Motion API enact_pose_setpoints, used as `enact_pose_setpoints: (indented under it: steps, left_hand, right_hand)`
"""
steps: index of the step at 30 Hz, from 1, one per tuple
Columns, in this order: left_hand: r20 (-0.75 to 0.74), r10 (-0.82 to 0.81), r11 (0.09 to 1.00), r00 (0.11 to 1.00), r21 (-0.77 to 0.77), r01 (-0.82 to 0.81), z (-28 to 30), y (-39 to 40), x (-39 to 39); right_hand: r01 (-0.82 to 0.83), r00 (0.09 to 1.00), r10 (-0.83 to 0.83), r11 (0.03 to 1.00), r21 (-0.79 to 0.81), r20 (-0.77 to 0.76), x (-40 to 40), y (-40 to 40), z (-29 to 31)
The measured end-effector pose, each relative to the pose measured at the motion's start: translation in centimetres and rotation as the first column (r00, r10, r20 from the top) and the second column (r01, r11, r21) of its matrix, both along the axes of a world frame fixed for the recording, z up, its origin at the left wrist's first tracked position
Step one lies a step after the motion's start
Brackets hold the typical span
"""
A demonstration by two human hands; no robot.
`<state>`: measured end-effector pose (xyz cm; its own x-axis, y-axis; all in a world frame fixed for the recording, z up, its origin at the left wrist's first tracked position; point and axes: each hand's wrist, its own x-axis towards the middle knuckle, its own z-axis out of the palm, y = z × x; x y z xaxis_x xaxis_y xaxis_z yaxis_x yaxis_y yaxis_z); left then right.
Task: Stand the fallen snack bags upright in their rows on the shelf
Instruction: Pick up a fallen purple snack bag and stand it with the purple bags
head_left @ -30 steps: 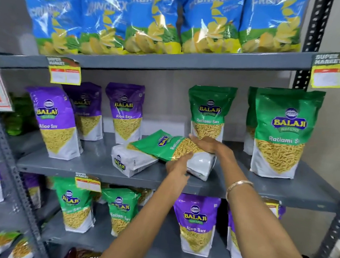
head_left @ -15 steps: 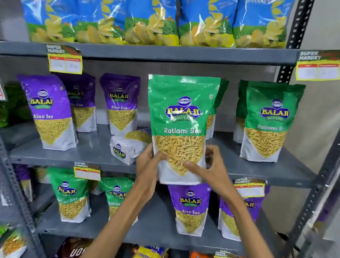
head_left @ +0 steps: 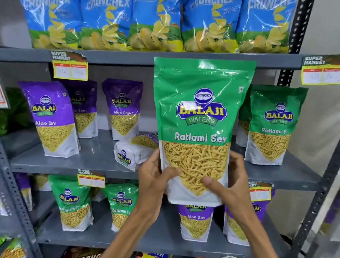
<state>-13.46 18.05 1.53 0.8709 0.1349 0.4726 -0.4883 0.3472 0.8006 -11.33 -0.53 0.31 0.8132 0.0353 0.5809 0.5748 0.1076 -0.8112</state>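
I hold a green Ratlami Sev bag [head_left: 200, 115] upright in front of the middle shelf [head_left: 90, 162], off its surface. My left hand [head_left: 155, 175] grips its lower left edge and my right hand [head_left: 228, 181] its lower right edge, thumbs on the front. Behind it a purple Aloo Sev bag [head_left: 135, 152] lies fallen on the middle shelf, bottom toward me. Purple Aloo Sev bags [head_left: 52, 118] stand upright at the left. A green Ratlami Sev bag [head_left: 274, 127] stands at the right.
Blue Crunchex bags [head_left: 155, 16] fill the top shelf. On the lower shelf [head_left: 153, 240] stand green and purple bags. Yellow price tags [head_left: 70, 68] hang from the shelf edges. A dark steel upright [head_left: 339, 146] frames the right side, with a wall beyond.
Both hands lifted the green bag from lying across the fallen purple bag and turned it upright. It has come up and nearer to me since half a second ago.
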Motion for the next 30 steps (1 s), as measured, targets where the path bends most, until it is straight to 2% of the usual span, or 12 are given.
enact_pose_setpoints:
  steps: [2,4,10,13,15,19,24,27,29,30]
  left_hand:
    - [-0.023,-0.015,1.0,1.0,0.008,0.015,-0.5,-0.6,1.7]
    - [0.0,-0.042,0.995,0.999,0.088,0.042,-1.1,-1.3,4.2]
    - [0.012,0.029,0.962,0.999,0.272,-0.032,-3.2,-3.7,14.9]
    - [-0.027,0.056,0.953,0.998,0.299,-0.045,-5.1,-5.0,19.5]
    - [0.001,0.059,0.954,0.998,0.293,-0.057,-6.5,-5.6,22.3]
    - [0.032,0.094,0.941,0.995,0.323,-0.099,-7.8,-5.8,26.6]
    - [-0.007,0.097,0.921,0.995,0.379,-0.087,-5.2,-6.0,23.9]
    - [-0.085,0.151,0.926,0.985,0.36,-0.111,-4.2,-5.1,20.6]
    - [0.013,0.229,0.887,0.973,0.408,-0.214,-3.7,-3.4,17.3]
    - [0.095,0.293,0.841,0.952,0.447,-0.303,-3.3,-2.1,15.7]
  right_hand:
    - [-0.018,1.0,0.018,1.0,-0.018,-0.016,1.3,-0.8,-0.2]
    - [-0.018,0.999,0.016,0.998,-0.052,-0.034,3.6,-1.8,-0.7]
    - [0.093,0.993,-0.103,0.985,-0.145,-0.062,12.9,-4.4,-2.3]
    - [0.129,0.981,-0.148,0.981,-0.148,-0.125,16.5,-5.2,-3.8]
    - [0.141,0.971,-0.165,0.98,-0.142,-0.174,18.3,-5.5,-4.4]
    - [0.162,0.973,-0.195,0.959,-0.234,-0.123,21.7,-6.4,-4.5]
    - [0.22,0.919,-0.296,0.933,-0.285,-0.261,22.6,-6.6,-5.4]
    - [0.464,0.843,-0.519,0.836,-0.294,-0.143,19.3,-4.9,-5.3]
    - [0.594,0.795,-0.606,0.784,-0.183,-0.017,15.6,-3.0,-5.1]
    - [0.59,0.802,-0.597,0.787,-0.179,0.015,14.0,-1.8,-5.1]
